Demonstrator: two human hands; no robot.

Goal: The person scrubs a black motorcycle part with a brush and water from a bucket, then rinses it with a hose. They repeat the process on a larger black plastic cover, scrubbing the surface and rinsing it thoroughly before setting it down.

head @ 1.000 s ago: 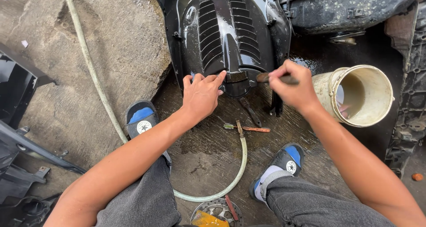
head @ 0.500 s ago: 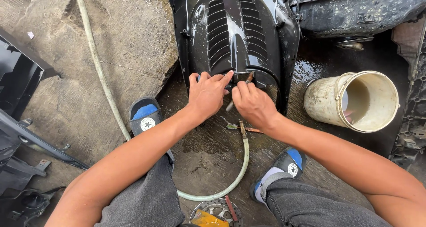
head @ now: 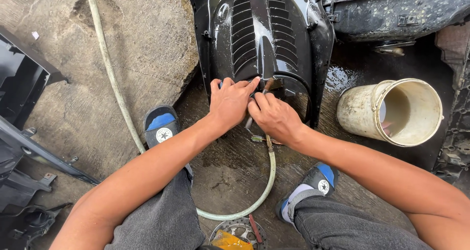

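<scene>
The left hand (head: 230,103) braced the black vented panel (head: 264,39); the right hand (head: 274,115), grip closed on what looked like a screwdriver (head: 264,89), needed straight, steady pressure.

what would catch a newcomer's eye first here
Probably the glossy black slatted panel standing at top centre, with the left hand and right hand pressed together at its lower edge, the right around a thin tool. Next, the cream bucket lying on its side at right on wet ground.
</scene>
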